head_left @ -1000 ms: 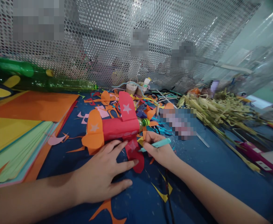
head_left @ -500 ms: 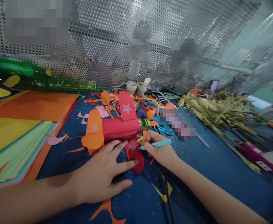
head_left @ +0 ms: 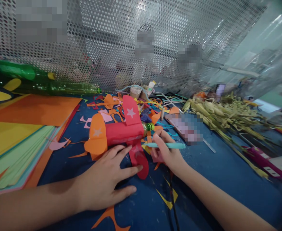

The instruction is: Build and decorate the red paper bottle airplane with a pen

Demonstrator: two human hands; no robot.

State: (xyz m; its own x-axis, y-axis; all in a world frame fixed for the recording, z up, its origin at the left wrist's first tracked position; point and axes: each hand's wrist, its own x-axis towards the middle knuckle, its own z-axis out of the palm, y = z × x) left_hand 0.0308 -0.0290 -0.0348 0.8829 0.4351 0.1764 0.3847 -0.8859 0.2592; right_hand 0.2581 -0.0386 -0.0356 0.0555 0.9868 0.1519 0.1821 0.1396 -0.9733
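Observation:
A paper-covered bottle shaped like a plane (head_left: 121, 133) lies on the blue table, with red wings, silver stars and a green cap (head_left: 151, 126) pointing right. Its orange tail (head_left: 96, 141) is at the left end. My left hand (head_left: 107, 179) rests palm down with fingers spread, fingertips on the near red wing (head_left: 141, 163). Between the fingers of my right hand (head_left: 167, 150) is a light blue pen (head_left: 173, 145). The pen's tip points left, close to the near wing; whether it touches cannot be made out.
Coloured paper sheets (head_left: 35, 109) are stacked at the left, with green bottles (head_left: 68, 86) behind. Paper scraps lie beyond the plane. A phone (head_left: 184, 128), dried husks (head_left: 223, 112) and a magenta tool (head_left: 263, 162) are at the right. A dark cable (head_left: 173, 199) runs toward me.
My right hand has tilted the pen flatter and shifted its tip up, and its fingers have changed their hold. My left hand and the plane have stayed in place.

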